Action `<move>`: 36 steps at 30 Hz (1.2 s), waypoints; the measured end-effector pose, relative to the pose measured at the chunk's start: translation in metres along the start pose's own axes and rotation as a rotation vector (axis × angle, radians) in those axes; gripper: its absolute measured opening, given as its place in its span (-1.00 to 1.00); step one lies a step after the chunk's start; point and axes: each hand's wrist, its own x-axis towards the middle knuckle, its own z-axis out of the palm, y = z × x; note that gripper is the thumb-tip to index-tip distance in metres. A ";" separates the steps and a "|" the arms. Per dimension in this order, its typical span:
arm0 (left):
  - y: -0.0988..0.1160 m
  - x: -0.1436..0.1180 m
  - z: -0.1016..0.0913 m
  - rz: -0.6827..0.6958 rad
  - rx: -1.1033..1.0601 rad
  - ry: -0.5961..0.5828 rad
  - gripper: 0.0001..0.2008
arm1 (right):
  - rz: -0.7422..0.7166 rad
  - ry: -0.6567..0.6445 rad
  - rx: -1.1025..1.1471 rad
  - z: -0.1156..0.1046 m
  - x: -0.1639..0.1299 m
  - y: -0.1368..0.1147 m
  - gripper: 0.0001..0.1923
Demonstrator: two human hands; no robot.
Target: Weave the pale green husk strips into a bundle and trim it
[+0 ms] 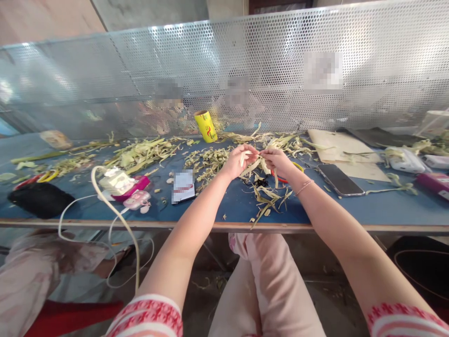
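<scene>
Both hands raised just above blue table [238, 201], meeting at centre. Left hand [239, 160] and right hand [277, 160] each pinch one end of pale husk strip [253, 164]. Strip's long axis runs left-right between fingertips. Husk scraps [270, 196] lie beneath; phone [340, 179] near right forearm.

flat blue table top [368, 210] | pale yellow-green leaf strips [261, 164] | yellow cylindrical can [206, 126] – red mark | glossy black phone [340, 179] | silver perforated metal screen [266, 61] – honeycomb holes | white looping cable [105, 201] | pink trousers [270, 285] | red-and-white patterned sleeves [147, 318]
</scene>
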 end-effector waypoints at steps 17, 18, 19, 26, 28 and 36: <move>-0.012 0.007 -0.011 0.071 0.293 -0.018 -0.78 | 0.053 -0.055 0.003 0.003 -0.005 -0.003 -0.80; -0.014 0.008 -0.012 0.077 0.351 -0.022 -0.77 | 0.049 -0.036 -0.002 0.003 -0.005 -0.003 -0.81; -0.015 0.009 -0.013 0.074 0.396 -0.032 -0.75 | 0.044 -0.023 -0.009 0.003 -0.005 -0.004 -0.82; -0.009 0.003 -0.007 -0.041 0.442 -0.115 -0.70 | -0.021 -0.009 -0.065 -0.003 -0.001 -0.002 -0.84; -0.007 0.001 -0.006 -0.079 0.439 -0.108 -0.73 | -0.026 -0.013 -0.056 -0.004 0.001 0.000 -0.85; -0.004 -0.002 -0.006 -0.161 0.415 -0.097 -0.75 | 0.008 0.009 0.064 -0.002 -0.005 -0.009 -0.85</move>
